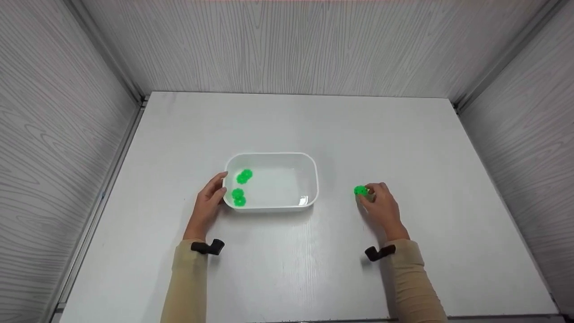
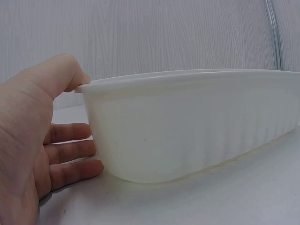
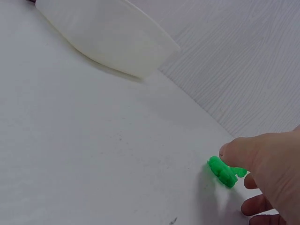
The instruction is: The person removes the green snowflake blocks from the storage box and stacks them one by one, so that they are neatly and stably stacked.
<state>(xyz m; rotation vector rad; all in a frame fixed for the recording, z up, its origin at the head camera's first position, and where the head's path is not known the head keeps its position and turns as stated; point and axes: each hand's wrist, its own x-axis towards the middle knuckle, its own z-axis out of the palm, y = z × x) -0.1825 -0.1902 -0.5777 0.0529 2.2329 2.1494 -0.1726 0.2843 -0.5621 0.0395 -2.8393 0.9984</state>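
A white plastic tub (image 1: pixel 278 209) stands left of centre on the table. My left hand (image 1: pixel 210 202) holds its left end, the thumb bent at the rim and the fingertips against the outer wall, as the left wrist view shows. Inside the tub lie several green flower-shaped plastic pieces (image 1: pixel 242 176), in two overlapping groups along its left side. To the tub's right, my right hand (image 1: pixel 382 206) pinches green flower-shaped plastic (image 3: pixel 221 171) between thumb and fingers. It looks like more than one piece; the hand partly hides it.
The white table (image 1: pixel 287 260) carries the tub. Grey wood-grain panels (image 1: pixel 287 49) rise behind it and on both sides. A black wrist strap (image 1: pixel 208 247) sits on each sleeve.
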